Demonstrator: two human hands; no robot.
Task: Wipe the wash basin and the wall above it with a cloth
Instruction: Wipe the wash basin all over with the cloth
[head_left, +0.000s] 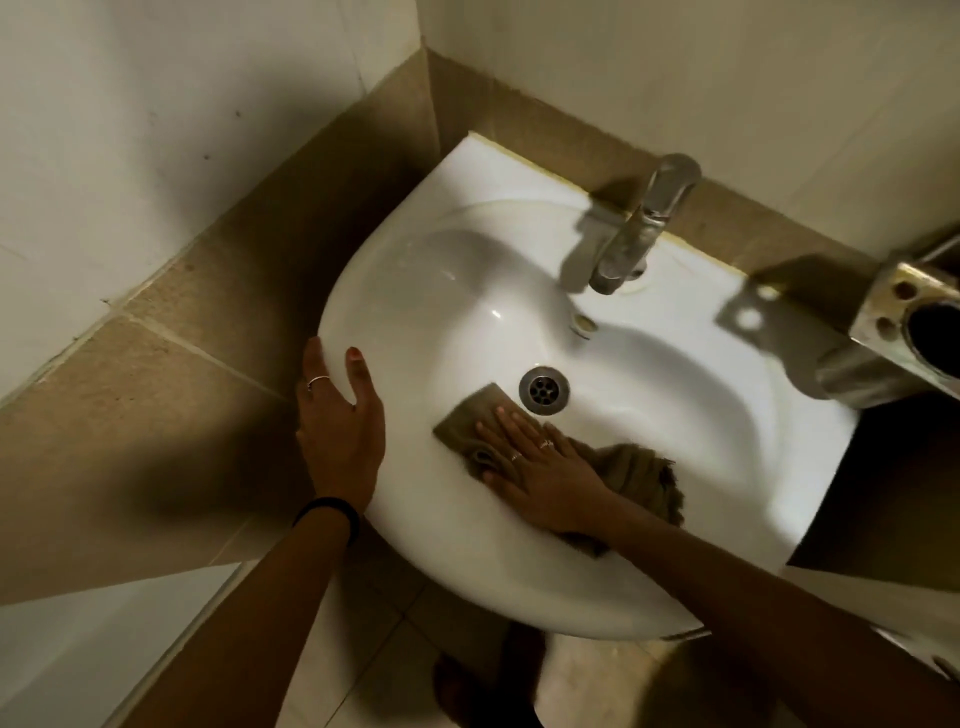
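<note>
A white wash basin (649, 415) is fixed in a tiled corner. My right hand (540, 462) lies flat with straight fingers on an olive-brown cloth (639, 473), pressing it against the inside of the bowl just left of the metal drain (544, 390). My left hand (340, 426) rests on the basin's left rim, thumb on top and fingers over the outer edge. The wall above the basin (675, 67) is pale tile with a brown tile band along its foot.
A chrome tap (644, 223) stands at the basin's back edge. A metal holder (904, 332) juts from the wall at the right. A dark panel (893, 493) borders the basin's right side. Below lie floor tiles (363, 649) and a foot (467, 691).
</note>
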